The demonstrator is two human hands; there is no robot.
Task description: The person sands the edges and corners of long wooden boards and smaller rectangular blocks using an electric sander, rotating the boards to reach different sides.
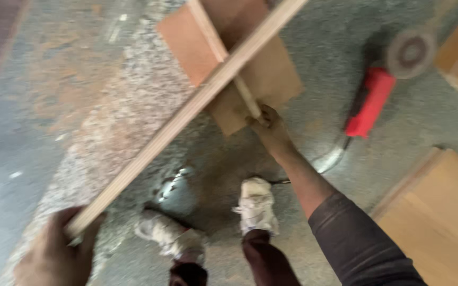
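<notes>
Got my left hand [54,254] wrapped around the near end of a long wooden strip [186,111] that runs up and away over the floor [377,175]. My right hand [269,124] is closed on the thinner batten [223,58] under a brown board [271,74]. A red angle grinder [375,95] lies just right of it, my dusty shoes [255,204] below.

A woodworking site or workshop: a rough, dusty concrete floor [133,106], a red angle grinder [377,95] lying on it, plywood panels [441,212] stacked at the edges, and dust-caked shoes [255,204] beside cut boards [239,63].
</notes>
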